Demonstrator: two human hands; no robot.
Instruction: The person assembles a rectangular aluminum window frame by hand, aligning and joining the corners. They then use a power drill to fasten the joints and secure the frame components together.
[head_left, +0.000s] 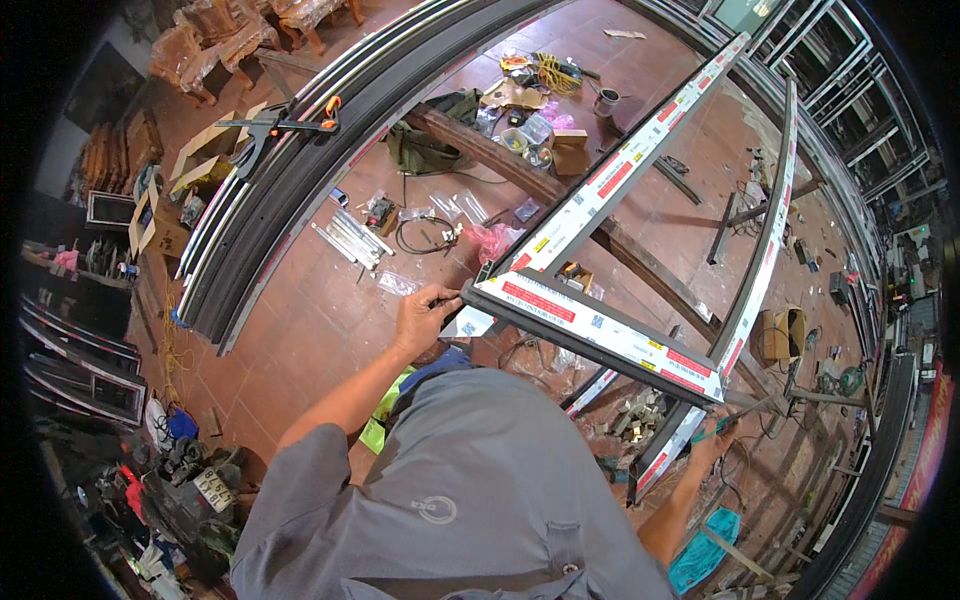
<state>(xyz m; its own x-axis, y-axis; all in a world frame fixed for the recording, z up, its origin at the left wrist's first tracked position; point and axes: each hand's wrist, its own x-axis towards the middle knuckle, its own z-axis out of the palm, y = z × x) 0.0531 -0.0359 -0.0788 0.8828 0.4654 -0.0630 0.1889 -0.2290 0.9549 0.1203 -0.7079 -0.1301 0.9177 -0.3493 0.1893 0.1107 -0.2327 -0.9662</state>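
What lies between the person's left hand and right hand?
The head view shows the frame's near bar between the left hand and right hand, with small loose pieces lower down.

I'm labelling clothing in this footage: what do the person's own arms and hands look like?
The left hand and right hand, partly hidden, show no gloves. The left forearm is bare below a grey sleeve ending near the elbow. The grey shirt carries a pale ring-shaped emblem.

Carved, glossy brown wooden chairs (185, 55) stand toward the far left on a reddish-brown square-tiled floor (315, 305) that catches pale light.
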